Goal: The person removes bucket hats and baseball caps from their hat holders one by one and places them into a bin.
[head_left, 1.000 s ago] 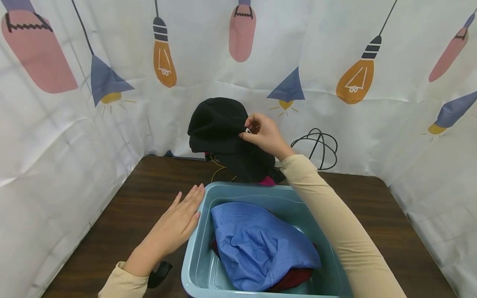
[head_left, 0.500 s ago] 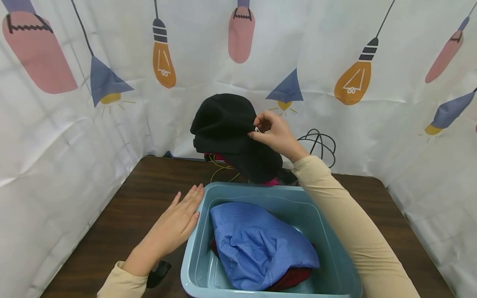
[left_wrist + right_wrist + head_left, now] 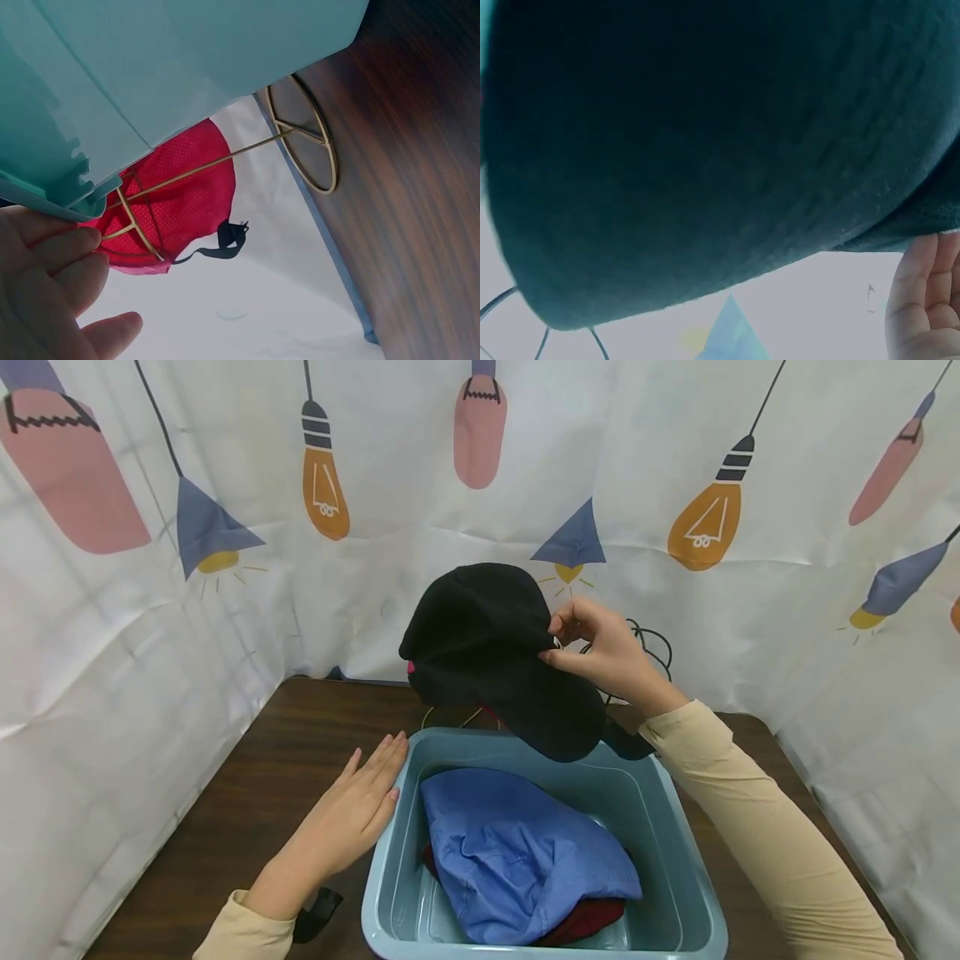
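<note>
My right hand (image 3: 600, 647) pinches the edge of a black cap (image 3: 483, 639) between thumb and fingers. It holds the cap above the far rim of a light blue plastic tub (image 3: 382, 881). The cap's brim slants down to the right; it fills most of the right wrist view. My left hand (image 3: 341, 822) rests with straight fingers against the tub's left rim. Inside the tub lies a blue bucket hat (image 3: 517, 852), over a dark red cloth item (image 3: 585, 920) that is mostly hidden. Behind the tub, the left wrist view shows a red mesh cap (image 3: 191, 191) with a black strap.
A gold wire stand (image 3: 324, 161) is by the red cap. Beyond my right hand is a black wire stand (image 3: 656, 647), partly covered. The dark wooden table (image 3: 247, 785) ends at a white printed curtain (image 3: 420, 460).
My right hand has brought the black cap rightward and then down and nearer, so its brim now overlaps the tub's far rim. My left hand stays in place.
</note>
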Motion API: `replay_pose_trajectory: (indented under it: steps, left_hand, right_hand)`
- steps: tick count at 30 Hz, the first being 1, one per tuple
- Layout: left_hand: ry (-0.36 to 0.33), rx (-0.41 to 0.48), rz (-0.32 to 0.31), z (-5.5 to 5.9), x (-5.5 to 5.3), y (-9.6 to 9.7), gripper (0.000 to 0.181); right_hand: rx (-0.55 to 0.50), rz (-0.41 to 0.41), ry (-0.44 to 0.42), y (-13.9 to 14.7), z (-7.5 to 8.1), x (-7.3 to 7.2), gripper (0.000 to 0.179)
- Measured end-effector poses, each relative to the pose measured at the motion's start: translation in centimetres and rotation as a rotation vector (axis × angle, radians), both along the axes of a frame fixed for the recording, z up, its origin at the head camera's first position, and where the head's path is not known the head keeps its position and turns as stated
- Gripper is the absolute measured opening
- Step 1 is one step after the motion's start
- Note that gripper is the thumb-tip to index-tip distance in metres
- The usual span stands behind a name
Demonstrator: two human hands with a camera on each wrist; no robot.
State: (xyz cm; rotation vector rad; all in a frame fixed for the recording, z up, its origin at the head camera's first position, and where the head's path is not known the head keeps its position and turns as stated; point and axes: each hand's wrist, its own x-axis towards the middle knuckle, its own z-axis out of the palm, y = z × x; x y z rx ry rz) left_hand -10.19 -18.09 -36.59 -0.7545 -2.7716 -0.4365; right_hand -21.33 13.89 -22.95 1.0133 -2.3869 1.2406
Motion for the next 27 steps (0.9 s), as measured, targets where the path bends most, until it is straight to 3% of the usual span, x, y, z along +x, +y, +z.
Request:
replay_pose_trajectory:
  steps: [5, 17, 27]
  left_hand:
    - [-0.017, 0.016, 0.001, 0.0, 0.0, 0.1, 0.053]
    - [-0.017, 0.060, -0.017, -0.2, -0.1, 0.2, 0.053]
    - [0.012, 0.050, -0.025, -0.3, -0.2, 0.0, 0.054]
  right_hand:
    - [-0.004, 0.057, 0.049, 1.9, -0.2, 1.9, 0.026]
    - [-0.047, 0.183, 0.069, 5.2, -1.2, 5.2, 0.034]
    - [-0.022, 0.271, -0.052, 6.9, -3.0, 7.8, 0.043]
